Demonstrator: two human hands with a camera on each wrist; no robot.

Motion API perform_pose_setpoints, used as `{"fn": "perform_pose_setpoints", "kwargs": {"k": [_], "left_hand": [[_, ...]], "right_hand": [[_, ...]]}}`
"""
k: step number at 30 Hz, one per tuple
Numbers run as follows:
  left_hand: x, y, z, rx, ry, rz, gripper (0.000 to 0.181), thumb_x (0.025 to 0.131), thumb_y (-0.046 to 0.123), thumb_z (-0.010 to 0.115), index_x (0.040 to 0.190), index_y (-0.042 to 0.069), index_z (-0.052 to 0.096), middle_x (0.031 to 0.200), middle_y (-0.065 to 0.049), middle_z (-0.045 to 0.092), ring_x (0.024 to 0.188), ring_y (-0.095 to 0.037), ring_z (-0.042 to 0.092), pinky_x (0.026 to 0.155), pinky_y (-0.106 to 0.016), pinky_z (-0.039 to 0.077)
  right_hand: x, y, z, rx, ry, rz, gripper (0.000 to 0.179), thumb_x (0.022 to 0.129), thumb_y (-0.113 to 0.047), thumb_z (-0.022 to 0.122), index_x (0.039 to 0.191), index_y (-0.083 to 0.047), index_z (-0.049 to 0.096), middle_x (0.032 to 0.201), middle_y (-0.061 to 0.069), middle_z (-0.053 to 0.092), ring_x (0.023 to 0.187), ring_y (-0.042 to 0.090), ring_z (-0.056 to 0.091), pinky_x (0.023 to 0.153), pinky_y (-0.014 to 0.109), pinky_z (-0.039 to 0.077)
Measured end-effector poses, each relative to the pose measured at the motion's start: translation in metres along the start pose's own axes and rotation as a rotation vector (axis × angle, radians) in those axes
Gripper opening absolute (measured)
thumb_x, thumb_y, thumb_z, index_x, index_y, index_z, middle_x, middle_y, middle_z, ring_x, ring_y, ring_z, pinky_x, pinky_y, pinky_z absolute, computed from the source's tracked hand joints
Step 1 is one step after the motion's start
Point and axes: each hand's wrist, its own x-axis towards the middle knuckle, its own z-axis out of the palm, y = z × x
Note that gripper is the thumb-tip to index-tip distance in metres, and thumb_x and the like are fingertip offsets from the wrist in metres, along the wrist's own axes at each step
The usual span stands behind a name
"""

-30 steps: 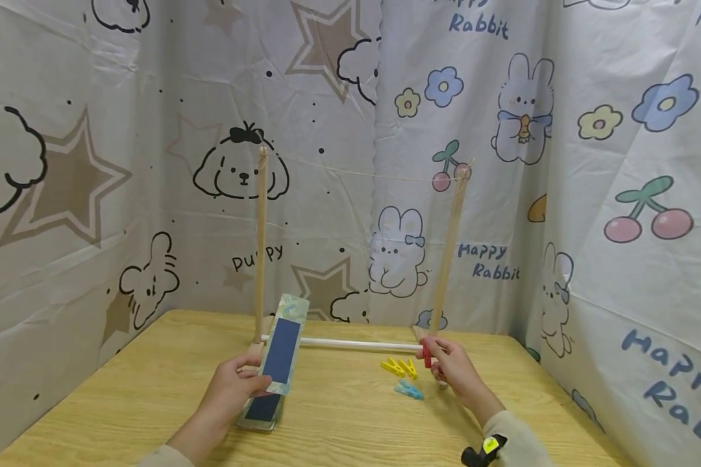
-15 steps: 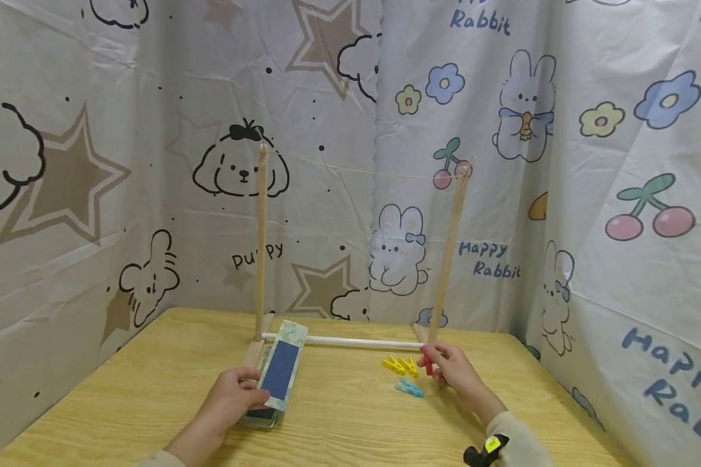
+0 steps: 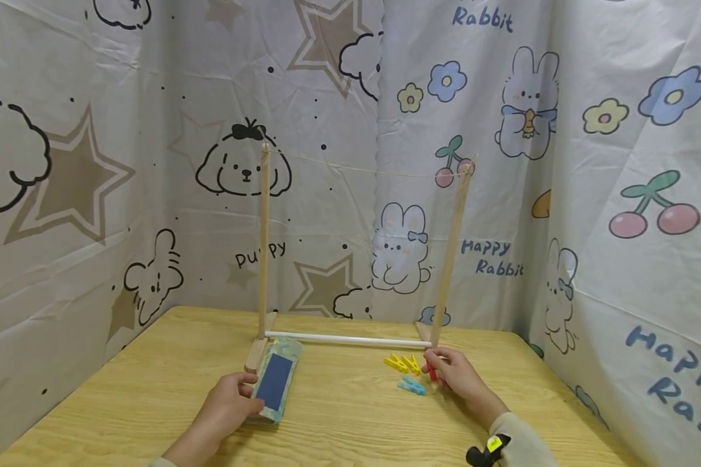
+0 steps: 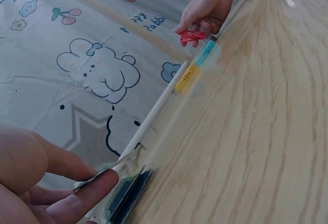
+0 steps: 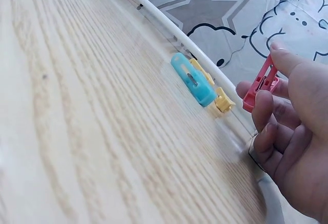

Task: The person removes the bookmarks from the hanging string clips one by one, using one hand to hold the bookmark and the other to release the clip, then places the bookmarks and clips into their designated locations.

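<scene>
My left hand pinches a long card with a dark blue panel and a pale patterned border. In the left wrist view it is seen nearly edge-on between thumb and fingers, close above a stack of similar cards. In the head view it covers most of that stack. Between the thumb and fingers of my right hand is a red clothespin, held above the table near the right post. Beside this hand lie two yellow clothespins and a light blue clothespin.
Behind the hands stands a wooden frame with a left post, a right post and a white rod low between them. A thin string joins the post tops. Printed curtains enclose the wooden table.
My left hand has lowered the card from a raised tilt down over the stack. My right hand has come slightly down and towards me with the red clothespin, away from the rod's end.
</scene>
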Motion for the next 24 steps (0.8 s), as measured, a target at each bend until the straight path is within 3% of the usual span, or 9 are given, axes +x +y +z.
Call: {"fn": "perform_pose_setpoints", "kwargs": {"k": [10,17,24], "left_hand": [[0.002,-0.007,0.003,0.072,0.020,0.006,0.050,0.082,-0.006,0.076,0.128,-0.016,0.057,0.095,-0.013,0.059,0.081,-0.022,0.064,0.073,-0.038,0.057],[0.003,-0.011,0.004,0.168,0.038,0.031,0.053,0.082,0.001,0.080,0.127,-0.014,0.058,0.091,-0.008,0.065,0.078,-0.021,0.067,0.077,-0.046,0.054],[0.002,-0.010,0.004,0.213,0.084,0.048,0.049,0.084,0.005,0.080,0.127,-0.010,0.060,0.085,-0.004,0.060,0.074,-0.019,0.057,0.068,-0.040,0.050]], "right_hand": [[0.000,0.002,-0.002,0.005,-0.024,-0.019,0.041,0.108,-0.031,0.059,0.126,0.006,0.062,0.093,0.010,0.071,0.059,0.011,0.050,0.050,0.022,0.041],[0.000,0.003,0.000,-0.001,-0.015,-0.031,0.040,0.107,-0.030,0.060,0.124,0.006,0.062,0.091,0.010,0.070,0.059,0.013,0.051,0.050,0.022,0.041],[0.000,0.003,-0.001,-0.018,-0.044,-0.015,0.044,0.107,-0.034,0.059,0.124,0.007,0.062,0.091,0.008,0.069,0.060,0.012,0.051,0.052,0.022,0.043]]}}
